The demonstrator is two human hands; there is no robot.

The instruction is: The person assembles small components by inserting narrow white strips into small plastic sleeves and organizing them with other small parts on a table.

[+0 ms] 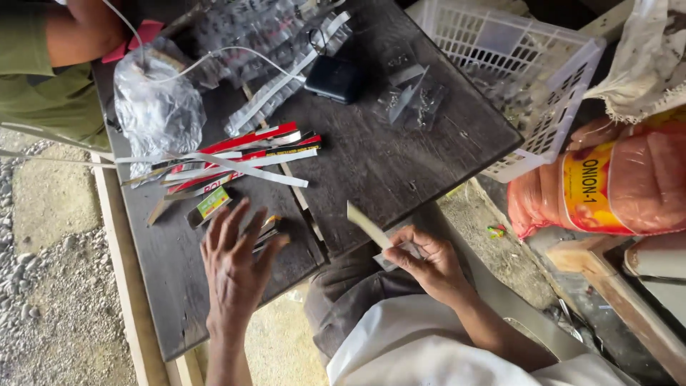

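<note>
Strip [366, 223] of pale card is pinched between thumb and fingers of the right hand [421, 263], just off the near edge of the dark wooden table [400, 164], above the lap. A small clear packet appears to be held under the same hand; its contents cannot be told. The left hand [232, 268] is held flat with fingers spread, reaching over a small stack of strips [268, 227] beside a short packet with a green and yellow label [213, 201]; whether the fingertips touch the stack cannot be told.

Progress, as judged: work is only partly done. A loose heap of red and white strips [243, 159] lies unsorted at mid-table, well over ten by rough count, overlapping too much for an exact figure. Only the one strip is in hand.

Count of other items: one crumpled clear plastic bag [158, 111] at the far left; one black pouch-like object [334, 77] at the far side; several clear packets [411, 100] beside it, number unclear; one white plastic basket [532, 78] touching the table's right corner; one orange mesh sack [629, 182] at the right. A second person's arm in a green sleeve [43, 78] is noted at the far left corner.
</note>
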